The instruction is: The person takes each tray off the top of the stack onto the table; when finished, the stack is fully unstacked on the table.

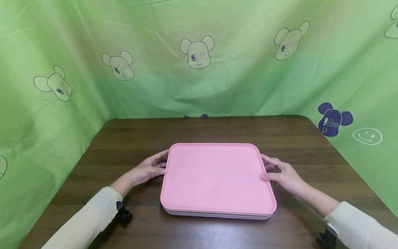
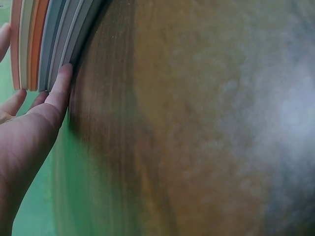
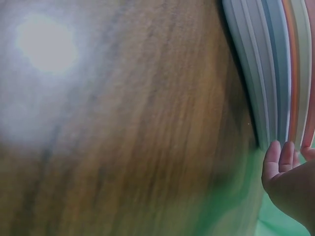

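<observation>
A stack of several rectangular trays lies on the brown table, with a pink tray (image 1: 217,176) uppermost. Seen from the left wrist, the edges run from pink through cream, an orange tray (image 2: 37,44) and blue-grey to pale grey. My left hand (image 1: 147,169) holds the stack's left side, thumb at the top tray's rim and other fingers spread down the edges. On the opposite side my right hand (image 1: 284,174) grips the stack, its thumb over the pink rim. Several right fingertips (image 3: 273,152) touch the lower trays' edges. The right fingers are partly hidden in the head view.
The wooden table (image 1: 140,135) extends behind and around the stack. A green patterned cloth (image 1: 155,86) hangs behind it and along both sides. Black wrist straps (image 1: 124,214) sit at both cream sleeves (image 1: 84,221).
</observation>
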Available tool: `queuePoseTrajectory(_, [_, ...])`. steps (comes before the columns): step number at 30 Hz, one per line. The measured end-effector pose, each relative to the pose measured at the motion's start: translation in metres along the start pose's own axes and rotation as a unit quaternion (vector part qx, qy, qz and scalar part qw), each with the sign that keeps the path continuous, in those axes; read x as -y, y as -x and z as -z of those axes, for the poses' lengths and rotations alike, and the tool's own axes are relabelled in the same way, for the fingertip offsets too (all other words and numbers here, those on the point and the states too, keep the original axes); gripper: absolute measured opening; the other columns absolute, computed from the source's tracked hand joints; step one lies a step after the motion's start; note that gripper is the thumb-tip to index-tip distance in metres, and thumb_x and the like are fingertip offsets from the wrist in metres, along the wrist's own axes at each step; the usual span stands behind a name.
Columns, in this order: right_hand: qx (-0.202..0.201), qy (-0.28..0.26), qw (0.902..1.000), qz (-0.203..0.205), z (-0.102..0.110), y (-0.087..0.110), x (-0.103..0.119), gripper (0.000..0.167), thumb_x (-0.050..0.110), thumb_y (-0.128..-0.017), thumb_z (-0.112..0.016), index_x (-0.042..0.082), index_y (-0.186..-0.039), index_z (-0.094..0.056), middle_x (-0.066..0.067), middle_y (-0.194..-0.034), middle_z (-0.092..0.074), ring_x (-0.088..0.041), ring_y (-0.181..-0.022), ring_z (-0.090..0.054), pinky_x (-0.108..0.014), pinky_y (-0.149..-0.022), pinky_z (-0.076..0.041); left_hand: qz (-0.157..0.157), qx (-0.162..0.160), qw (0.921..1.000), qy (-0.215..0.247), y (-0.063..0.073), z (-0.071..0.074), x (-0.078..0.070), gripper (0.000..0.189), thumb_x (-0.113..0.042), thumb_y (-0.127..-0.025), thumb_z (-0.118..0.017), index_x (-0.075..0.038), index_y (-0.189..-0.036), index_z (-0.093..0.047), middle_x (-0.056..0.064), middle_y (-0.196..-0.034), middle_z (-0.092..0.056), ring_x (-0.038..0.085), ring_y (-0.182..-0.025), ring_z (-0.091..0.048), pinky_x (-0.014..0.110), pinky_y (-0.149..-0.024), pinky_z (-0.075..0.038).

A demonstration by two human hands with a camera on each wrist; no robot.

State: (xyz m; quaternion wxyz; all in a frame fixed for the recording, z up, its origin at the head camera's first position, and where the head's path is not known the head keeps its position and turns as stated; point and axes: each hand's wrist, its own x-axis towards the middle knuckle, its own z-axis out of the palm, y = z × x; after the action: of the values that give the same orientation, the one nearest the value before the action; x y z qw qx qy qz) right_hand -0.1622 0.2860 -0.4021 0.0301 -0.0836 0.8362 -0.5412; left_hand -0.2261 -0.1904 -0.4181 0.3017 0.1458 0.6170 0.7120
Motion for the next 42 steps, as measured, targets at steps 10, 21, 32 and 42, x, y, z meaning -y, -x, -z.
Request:
queuePoseTrajectory(10, [-0.003,-0.023,0.9997,-0.005,0.001,-0.005,0.005,0.067,0.003,-0.084,-0.072,-0.008,-0.142,-0.042,0.002,-0.102,-0.064,-0.006,-0.091,-0.057,-0.021,-0.074,-0.05,-0.011,0.013,0.9998,-0.005,0.001,0.001,0.003,0.089,0.001,-0.088,-0.067,-0.007,-0.156,-0.011,0.012,-0.161,-0.006,0.037,-0.141,-0.024,0.033,-0.098,-0.045])
queuePoseTrajectory(21, [0.011,-0.09,0.9958,-0.011,0.008,-0.012,0.012,0.069,-0.001,-0.083,-0.071,-0.008,-0.143,-0.038,0.012,-0.108,-0.066,-0.005,-0.095,-0.062,-0.025,-0.077,-0.053,-0.022,0.021,0.9994,-0.016,-0.001,0.002,0.004,0.091,-0.001,-0.087,-0.07,-0.007,-0.156,-0.012,0.011,-0.161,-0.007,0.038,-0.141,-0.023,0.033,-0.099,-0.044])
queuePoseTrajectory(32, [0.03,-0.098,0.9935,-0.048,0.017,-0.019,0.012,0.07,0.004,-0.086,-0.072,-0.009,-0.144,-0.036,0.001,-0.118,-0.067,-0.008,-0.094,-0.067,-0.033,-0.075,-0.056,-0.019,0.014,0.9994,-0.026,-0.002,0.002,0.003,0.088,0.002,-0.087,-0.067,-0.007,-0.156,-0.014,0.011,-0.161,-0.009,0.037,-0.141,-0.025,0.033,-0.099,-0.043])
queuePoseTrajectory(42, [0.024,-0.146,0.9852,-0.086,0.019,-0.025,0.014,0.067,0.002,-0.084,-0.073,-0.012,-0.141,-0.04,0.001,-0.101,-0.071,-0.017,-0.085,-0.07,-0.035,-0.073,-0.057,-0.017,0.011,0.9993,-0.03,-0.001,0.002,0.002,0.09,0.003,-0.086,-0.068,-0.008,-0.156,-0.013,0.011,-0.161,-0.009,0.038,-0.14,-0.025,0.033,-0.1,-0.043])
